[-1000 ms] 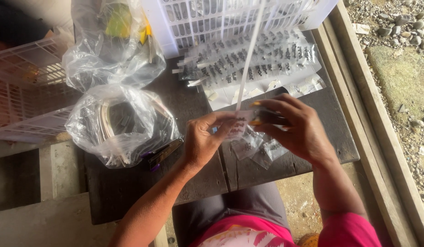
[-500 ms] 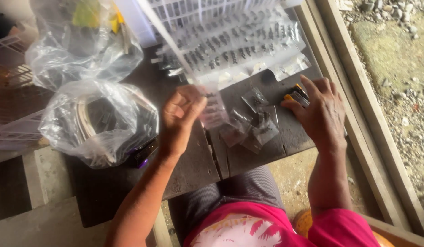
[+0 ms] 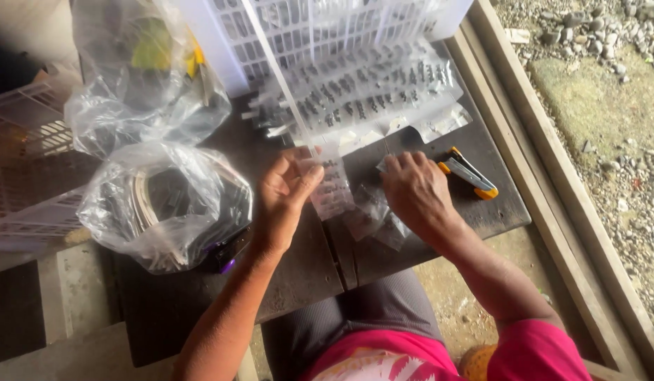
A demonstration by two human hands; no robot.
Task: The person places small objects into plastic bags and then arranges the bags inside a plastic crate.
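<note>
Left hand pinching a small clear packet at frame centre; right hand flat on more packets beside it.

From here I see the left hand (image 3: 284,190) closed thumb-to-finger on the top edge of a small clear packet (image 3: 332,189) holding dark little parts, just above the dark wooden table (image 3: 298,275). The right hand (image 3: 415,192) lies palm down, fingers loosely spread, pressing a loose pile of packets (image 3: 373,220); it grips nothing. A yellow utility knife (image 3: 469,173) sits right of centre, near the right fingers but apart. A white basket (image 3: 327,28) and a heap of filled packets (image 3: 369,95) fill top centre; two plastic bags (image 3: 164,204) sit left. My judgement: keep the pinch at the packet's edge, keep the pile pinned, mind the blade.
</note>
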